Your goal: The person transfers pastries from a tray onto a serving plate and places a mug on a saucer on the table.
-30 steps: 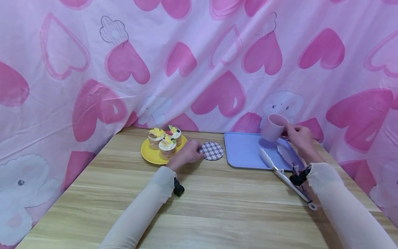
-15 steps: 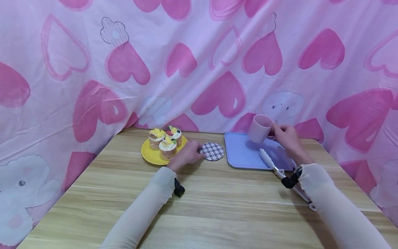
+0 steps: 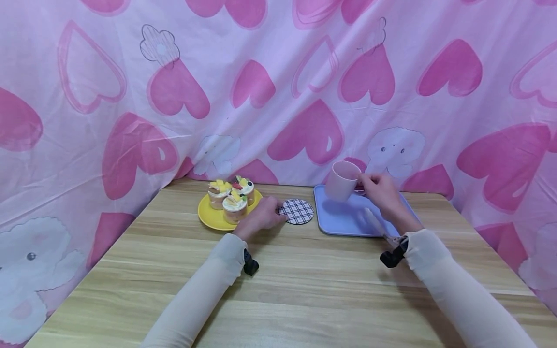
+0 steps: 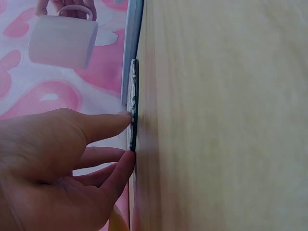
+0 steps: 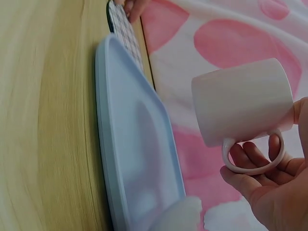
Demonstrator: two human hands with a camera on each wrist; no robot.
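My right hand (image 3: 383,193) grips a pale pink mug (image 3: 341,181) by its handle and holds it upright above the left part of the blue tray (image 3: 337,224). Fingers curl through the handle in the right wrist view, and the mug (image 5: 240,103) casts a shadow on the tray. At the left edge of a round checked coaster (image 3: 298,211), my left hand (image 3: 263,212) holds the rim between thumb and fingers. The coaster (image 4: 134,86) lies flat on the table, seen edge-on in the left wrist view.
A yellow plate (image 3: 206,218) with 3 fruit-topped dessert cups (image 3: 235,208) stands left of my left hand. Tongs (image 3: 375,221) lie over the tray's front edge, mostly hidden under my right forearm. A pink heart-print cloth (image 3: 304,130) hangs behind the wooden table (image 3: 283,290).
My right hand has carried the mug leftward over the tray, toward the coaster. The right forearm now covers most of the tongs. My left hand and the coaster have stayed in place.
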